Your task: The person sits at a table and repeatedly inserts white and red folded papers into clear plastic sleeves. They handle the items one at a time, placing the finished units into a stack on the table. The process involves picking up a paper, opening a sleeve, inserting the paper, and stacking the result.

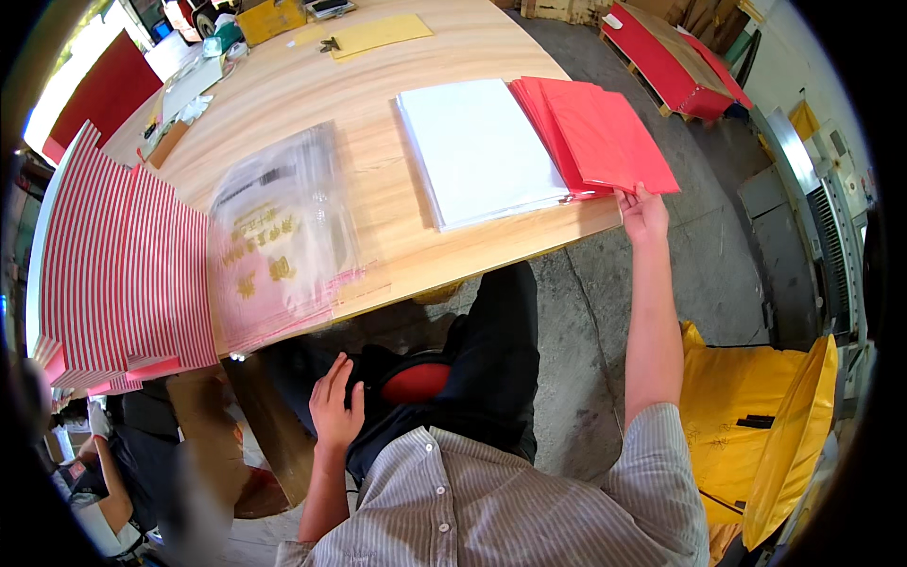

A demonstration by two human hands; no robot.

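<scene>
My right hand [644, 213] pinches the near edge of the top sheet in a fanned pile of red paper sheets [605, 132] at the table's right end. The pile lies against a stack of white sheets [477, 151], which has a glossy edge like clear film. My left hand [335, 402] hovers over my lap, below the table edge, with its fingers stretched out and nothing in it. Nearest to it on the table is a stack of clear plastic bags [279, 227] with gold printing.
A red-and-white striped stack [128, 274] stands at the table's left edge. Further back lie a yellow folder [383, 36] and a black clip [329, 44]. A yellow sack cart [756, 435] is at my right. Another person [104, 482] works at the lower left.
</scene>
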